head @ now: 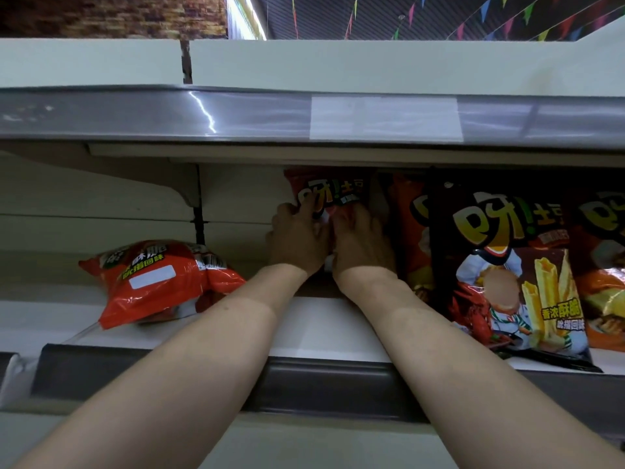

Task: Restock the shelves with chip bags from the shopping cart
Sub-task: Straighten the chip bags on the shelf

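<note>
Both my arms reach deep into the middle shelf. My left hand and my right hand sit side by side, both gripping a red chip bag that stands upright against the shelf's back wall. Only the bag's top half shows above my fingers. Right of it stands a row of upright bags: an orange bag, then a dark brown bag at the front. A red bag lies flat on the shelf's left side.
The upper shelf's grey price rail hangs low over my hands. The lower rail crosses under my forearms. Another orange bag stands at the far right edge. A shelf bracket divides the back wall. The cart is out of view.
</note>
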Demonstrator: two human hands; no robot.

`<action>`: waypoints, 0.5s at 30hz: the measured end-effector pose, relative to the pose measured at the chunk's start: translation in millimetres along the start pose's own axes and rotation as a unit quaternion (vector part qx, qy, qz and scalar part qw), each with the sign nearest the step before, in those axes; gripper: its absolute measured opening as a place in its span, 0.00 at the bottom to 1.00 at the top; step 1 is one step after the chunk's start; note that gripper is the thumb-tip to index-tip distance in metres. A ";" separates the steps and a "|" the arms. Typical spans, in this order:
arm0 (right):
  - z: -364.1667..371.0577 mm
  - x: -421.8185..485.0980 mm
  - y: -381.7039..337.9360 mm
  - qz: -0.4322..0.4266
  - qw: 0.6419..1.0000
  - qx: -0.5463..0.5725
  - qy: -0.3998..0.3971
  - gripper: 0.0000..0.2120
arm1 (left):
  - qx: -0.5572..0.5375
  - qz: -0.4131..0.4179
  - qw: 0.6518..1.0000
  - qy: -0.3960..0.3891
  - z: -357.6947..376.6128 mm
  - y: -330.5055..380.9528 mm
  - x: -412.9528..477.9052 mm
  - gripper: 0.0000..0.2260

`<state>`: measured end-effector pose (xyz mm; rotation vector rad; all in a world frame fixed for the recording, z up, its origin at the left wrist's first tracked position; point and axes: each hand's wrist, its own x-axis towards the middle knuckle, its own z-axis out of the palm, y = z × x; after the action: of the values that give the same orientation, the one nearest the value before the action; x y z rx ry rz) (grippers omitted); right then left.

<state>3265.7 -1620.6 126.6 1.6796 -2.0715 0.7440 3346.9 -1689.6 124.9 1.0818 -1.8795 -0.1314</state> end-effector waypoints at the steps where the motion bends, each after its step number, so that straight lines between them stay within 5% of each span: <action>1: 1.5 0.9 -0.2 0.001 1.000 -0.003 -0.004 0.29 | 0.044 0.015 0.999 0.010 -1.9 0.4 -0.9 0.30; 5: -4.3 -0.2 -2.0 -0.044 0.997 0.017 0.058 0.24 | 0.079 0.048 0.992 0.080 -29.9 15.7 -7.8 0.29; 8: -4.1 -9.9 -5.9 -0.115 0.978 0.133 0.111 0.18 | 0.145 0.044 0.985 0.083 -70.3 15.4 -19.6 0.27; 12: -9.1 -30.8 -35.5 -0.065 0.954 0.256 -0.141 0.24 | 0.220 -0.079 0.970 0.064 -134.7 -24.1 -27.0 0.21; 15: -10.7 -45.7 -75.1 -0.106 0.909 0.333 -0.227 0.30 | 0.185 -0.227 0.956 -0.013 -169.4 -54.1 -42.3 0.22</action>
<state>3348.5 -1589.7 120.8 2.6192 -1.9758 1.1644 3516.9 -1636.0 165.0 1.7701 -1.6848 -0.0540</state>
